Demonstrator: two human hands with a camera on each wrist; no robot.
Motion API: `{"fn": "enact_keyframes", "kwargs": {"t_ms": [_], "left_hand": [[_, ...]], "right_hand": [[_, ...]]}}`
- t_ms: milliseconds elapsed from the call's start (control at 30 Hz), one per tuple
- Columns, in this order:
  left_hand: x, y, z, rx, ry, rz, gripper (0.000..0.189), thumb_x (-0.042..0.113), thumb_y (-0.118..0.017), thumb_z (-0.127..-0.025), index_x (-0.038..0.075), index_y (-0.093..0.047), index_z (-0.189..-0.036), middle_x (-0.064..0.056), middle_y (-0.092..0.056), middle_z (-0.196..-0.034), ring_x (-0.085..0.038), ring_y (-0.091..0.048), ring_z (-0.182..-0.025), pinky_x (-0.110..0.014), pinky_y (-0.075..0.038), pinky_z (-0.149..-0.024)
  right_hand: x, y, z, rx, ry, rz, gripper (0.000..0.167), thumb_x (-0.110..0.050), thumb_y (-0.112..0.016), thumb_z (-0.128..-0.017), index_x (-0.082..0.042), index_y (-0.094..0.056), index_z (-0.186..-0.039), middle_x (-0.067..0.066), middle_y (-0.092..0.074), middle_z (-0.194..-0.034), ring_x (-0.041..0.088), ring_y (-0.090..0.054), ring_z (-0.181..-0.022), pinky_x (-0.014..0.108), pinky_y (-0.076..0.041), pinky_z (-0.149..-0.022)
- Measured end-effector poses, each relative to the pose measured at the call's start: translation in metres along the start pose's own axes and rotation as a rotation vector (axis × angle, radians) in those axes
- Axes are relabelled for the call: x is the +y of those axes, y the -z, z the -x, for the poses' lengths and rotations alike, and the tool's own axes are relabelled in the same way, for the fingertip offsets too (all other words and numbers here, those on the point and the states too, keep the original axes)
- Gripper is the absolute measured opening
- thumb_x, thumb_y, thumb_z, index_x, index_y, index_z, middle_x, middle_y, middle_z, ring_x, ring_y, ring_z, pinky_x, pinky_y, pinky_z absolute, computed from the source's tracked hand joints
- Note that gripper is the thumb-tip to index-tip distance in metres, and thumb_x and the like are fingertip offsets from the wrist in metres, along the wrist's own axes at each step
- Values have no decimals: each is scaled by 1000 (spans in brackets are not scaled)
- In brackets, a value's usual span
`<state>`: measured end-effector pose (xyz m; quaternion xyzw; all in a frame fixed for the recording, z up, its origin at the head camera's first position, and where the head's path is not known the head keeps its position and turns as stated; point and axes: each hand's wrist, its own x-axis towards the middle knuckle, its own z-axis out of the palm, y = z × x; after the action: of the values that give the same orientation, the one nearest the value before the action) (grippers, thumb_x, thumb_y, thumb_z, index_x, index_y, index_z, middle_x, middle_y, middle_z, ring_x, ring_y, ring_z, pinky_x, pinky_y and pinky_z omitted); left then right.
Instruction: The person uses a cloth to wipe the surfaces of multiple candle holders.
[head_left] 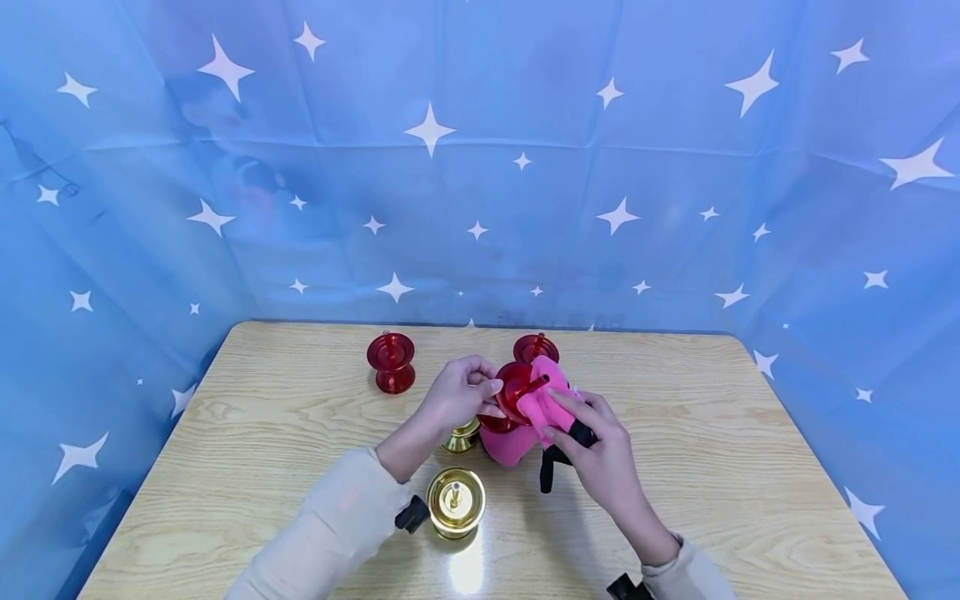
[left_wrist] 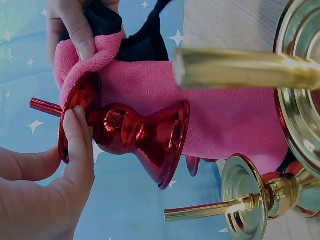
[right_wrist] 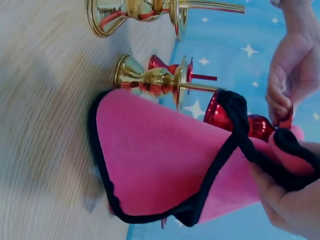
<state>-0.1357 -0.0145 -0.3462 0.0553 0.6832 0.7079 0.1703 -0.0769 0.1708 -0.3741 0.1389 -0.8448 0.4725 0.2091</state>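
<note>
A shiny red candlestick (left_wrist: 135,131) with a thin upright spike is held off the table, tilted. My left hand (head_left: 457,393) pinches the rim of its dish between thumb and fingers. In my right hand (head_left: 602,450) is a pink cloth (right_wrist: 155,155) with black edging, bunched between thumb and fingers. Part of the cloth lies over the dish's rim in the left wrist view, and the rest hangs below. Behind my left hand stands a gold candlestick (head_left: 460,439), partly hidden.
A second gold candlestick (head_left: 456,502) stands upright near my left sleeve. Two more red candlesticks stand toward the back of the wooden table (head_left: 720,450), one at the left (head_left: 392,367) and one partly hidden behind the cloth. A blue starred curtain (head_left: 480,183) surrounds the table.
</note>
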Motion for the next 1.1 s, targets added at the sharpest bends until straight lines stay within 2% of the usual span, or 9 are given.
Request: {"fn": "enact_keyframes", "kwargs": {"t_ms": [133, 333, 433, 533, 667, 733, 833, 933, 1100], "left_hand": [[1, 2, -1, -20, -9, -6, 6, -8, -47, -90, -12, -51, -93, -7, -48, -73, -14, -55, -58, -30, -56, -62], [7, 8, 1, -95, -23, -41, 5, -10, -48, -90, -13, -51, -92, -7, -48, -69, -13, -56, -53, -30, -56, -61], [9, 9, 2, -103, -17, -36, 5, -11, -47, -89, -13, -51, -92, -7, -48, -70, -13, -56, -52, -30, -56, -60], [7, 8, 1, -71, -3, -20, 5, -11, -48, -89, -13, -51, -92, -7, -47, -70, -13, -56, -53, -29, -56, -60], [6, 7, -1, -10, 2, -13, 6, -9, -48, -90, -12, -52, -93, -8, -48, -72, -13, -55, -55, -31, -56, -60], [5, 6, -1, 11, -5, -19, 6, -8, -49, -90, -12, -52, -94, -9, -50, -74, -14, -55, -55, -31, -56, -60], [6, 7, -1, 15, -13, -23, 7, -7, -49, -90, -11, -52, -94, -9, -50, -74, -14, -55, -55, -30, -56, -60], [7, 9, 0, -12, -10, -19, 7, -8, -49, -90, -12, -52, -95, -7, -49, -72, -13, -55, -54, -29, -56, -59], [11, 11, 0, -97, -7, -71, 9, -11, -49, -89, -15, -52, -96, -8, -50, -73, -13, -54, -52, -28, -56, -59]], "right_hand": [[2, 3, -6, -13, 15, -15, 41, 9, -75, -67, -2, -68, -106, 16, -58, -109, 26, -50, -106, 5, -37, -83], [10, 17, -21, -148, 4, -48, 34, 6, -73, -70, 1, -68, -104, 14, -57, -112, 15, -49, -106, 11, -45, -79], [13, 19, -24, -183, -13, -75, 33, 5, -72, -73, 0, -67, -106, 13, -57, -114, 16, -48, -109, 14, -45, -81], [12, 15, -22, -166, -54, -87, 34, 2, -70, -76, -4, -66, -110, 11, -55, -118, 22, -45, -115, 16, -43, -86], [7, 4, -14, -102, -71, -76, 36, -2, -71, -78, -7, -65, -113, 10, -53, -120, 26, -42, -119, 32, -41, -93], [3, -2, -10, -64, -64, -65, 38, -4, -72, -77, -7, -65, -114, 11, -54, -119, 28, -41, -118, 35, -40, -93], [-1, -5, -8, -25, -56, -71, 39, 0, -72, -75, -5, -65, -113, 15, -54, -117, 30, -42, -117, 23, -40, -92], [-3, -1, -12, -40, -52, -88, 38, 5, -72, -73, -3, -66, -109, 15, -56, -114, 29, -43, -115, 9, -37, -89], [3, 15, -27, -147, 4, -72, 33, 10, -71, -71, 1, -68, -103, 13, -59, -111, 26, -48, -111, 10, -41, -85]]}}
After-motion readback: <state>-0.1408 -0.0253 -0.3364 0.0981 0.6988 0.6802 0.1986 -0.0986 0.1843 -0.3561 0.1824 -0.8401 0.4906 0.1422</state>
